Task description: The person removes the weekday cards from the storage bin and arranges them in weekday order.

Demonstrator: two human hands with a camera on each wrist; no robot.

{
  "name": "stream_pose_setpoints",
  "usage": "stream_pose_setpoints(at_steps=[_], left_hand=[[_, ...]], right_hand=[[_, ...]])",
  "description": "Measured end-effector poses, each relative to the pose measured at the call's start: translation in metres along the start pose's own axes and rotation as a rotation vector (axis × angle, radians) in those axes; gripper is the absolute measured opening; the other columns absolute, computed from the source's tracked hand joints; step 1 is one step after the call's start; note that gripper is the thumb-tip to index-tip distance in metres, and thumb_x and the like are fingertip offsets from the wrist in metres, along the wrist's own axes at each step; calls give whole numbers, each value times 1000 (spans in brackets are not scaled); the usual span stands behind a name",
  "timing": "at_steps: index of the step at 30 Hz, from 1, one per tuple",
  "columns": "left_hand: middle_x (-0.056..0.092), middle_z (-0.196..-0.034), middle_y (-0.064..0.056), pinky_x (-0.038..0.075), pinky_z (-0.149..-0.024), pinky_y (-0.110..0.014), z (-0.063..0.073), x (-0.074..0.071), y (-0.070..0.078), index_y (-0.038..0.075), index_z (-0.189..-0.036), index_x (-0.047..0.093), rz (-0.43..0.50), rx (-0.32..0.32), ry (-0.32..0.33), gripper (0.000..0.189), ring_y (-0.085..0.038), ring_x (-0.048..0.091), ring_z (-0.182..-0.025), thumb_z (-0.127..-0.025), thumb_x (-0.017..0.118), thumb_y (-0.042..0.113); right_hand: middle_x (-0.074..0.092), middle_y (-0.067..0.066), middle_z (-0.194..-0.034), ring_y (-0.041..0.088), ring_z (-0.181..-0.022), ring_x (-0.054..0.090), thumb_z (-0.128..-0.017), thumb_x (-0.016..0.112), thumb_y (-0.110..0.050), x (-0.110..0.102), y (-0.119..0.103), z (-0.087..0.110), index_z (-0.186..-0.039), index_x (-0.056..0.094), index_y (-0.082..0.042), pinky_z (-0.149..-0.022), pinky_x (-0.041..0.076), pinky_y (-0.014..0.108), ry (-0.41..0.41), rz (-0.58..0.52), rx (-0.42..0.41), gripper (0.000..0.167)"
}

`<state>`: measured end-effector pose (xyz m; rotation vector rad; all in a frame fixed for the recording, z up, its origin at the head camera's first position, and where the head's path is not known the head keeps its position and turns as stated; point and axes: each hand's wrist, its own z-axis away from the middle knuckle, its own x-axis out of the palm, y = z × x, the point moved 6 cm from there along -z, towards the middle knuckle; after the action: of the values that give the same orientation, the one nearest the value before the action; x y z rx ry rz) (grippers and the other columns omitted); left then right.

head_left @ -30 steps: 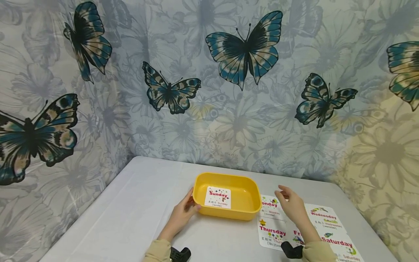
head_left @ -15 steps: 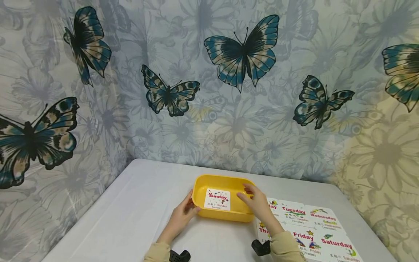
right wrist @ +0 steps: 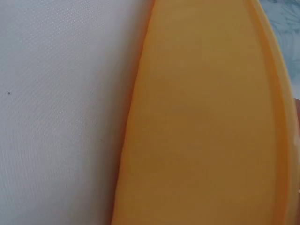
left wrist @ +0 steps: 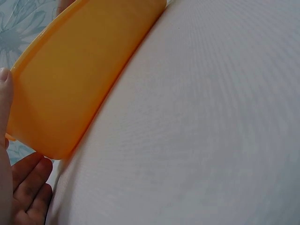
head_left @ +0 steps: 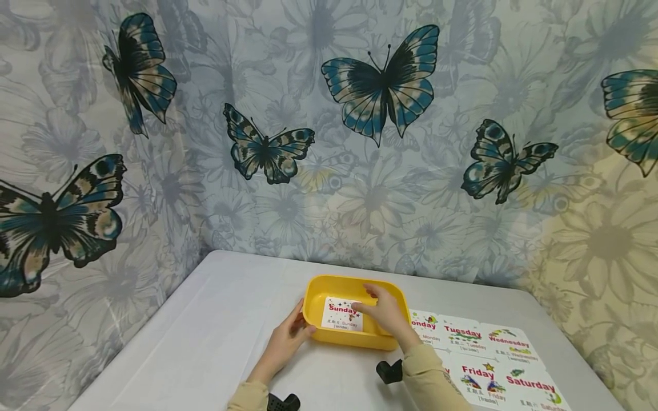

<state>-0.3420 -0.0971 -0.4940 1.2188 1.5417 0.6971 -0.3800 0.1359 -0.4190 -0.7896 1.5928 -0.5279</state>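
Observation:
A yellow plastic basin (head_left: 354, 341) stands on the white-covered table, with a Sunday card (head_left: 335, 321) face up inside at its left. My left hand (head_left: 284, 341) holds the basin's left end, thumb at the front corner and fingers along the side. In the left wrist view its fingers (left wrist: 30, 185) lie right at the basin's lower corner. My right hand (head_left: 386, 313) reaches over the basin's right part, thumb and forefinger spread, thumb overlapping the Sunday card's edge. The right wrist view is mostly filled by the basin's outer wall (right wrist: 201, 117); the right hand is nearly all out of it.
Right of the basin lie weekday cards in two rows, among them a Tuesday card (head_left: 462, 333), a Wednesday card (head_left: 514, 344), a Friday card (head_left: 480, 385) and a Saturday card (head_left: 529, 391). My right sleeve (head_left: 434, 377) covers part of the lower row. Butterfly-patterned cloth (head_left: 288, 222) hangs behind the table.
My right hand has moved left from over the weekday cards to over the basin, uncovering the Tuesday card. The left hand has stayed at the basin's left end.

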Motion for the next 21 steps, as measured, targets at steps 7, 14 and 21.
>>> stream_pose_setpoints(at_steps=[7, 14, 21], left_hand=[[58, -120, -18, 37, -94, -53, 2, -2, 12, 15, -146, 28, 0, 15, 13, 70, -29, 55, -107, -88, 65, 26], [59, -119, -11, 38, -94, -49, 1, -2, 8, 22, -147, 28, -21, 13, 10, 70, -23, 56, -106, -88, 63, 33], [60, -120, -7, 38, -94, -49, 0, 1, -1, 20, -147, 28, -26, 14, 1, 72, -21, 55, -106, -87, 63, 40]], right_hand=[[50, 20, -128, 37, -118, 43, -73, 80, -28, 13, 12, -7, -133, 47, 0, -95, 37, 51, -65, -82, 72, 74], [45, 23, -132, 39, -121, 40, -69, 83, -23, 23, 18, -14, -133, 45, 3, -99, 33, 53, -135, -99, 131, 78], [48, 26, -128, 39, -116, 44, -66, 85, -24, 31, 27, -17, -130, 45, 9, -98, 34, 51, -179, -39, 152, 82]])
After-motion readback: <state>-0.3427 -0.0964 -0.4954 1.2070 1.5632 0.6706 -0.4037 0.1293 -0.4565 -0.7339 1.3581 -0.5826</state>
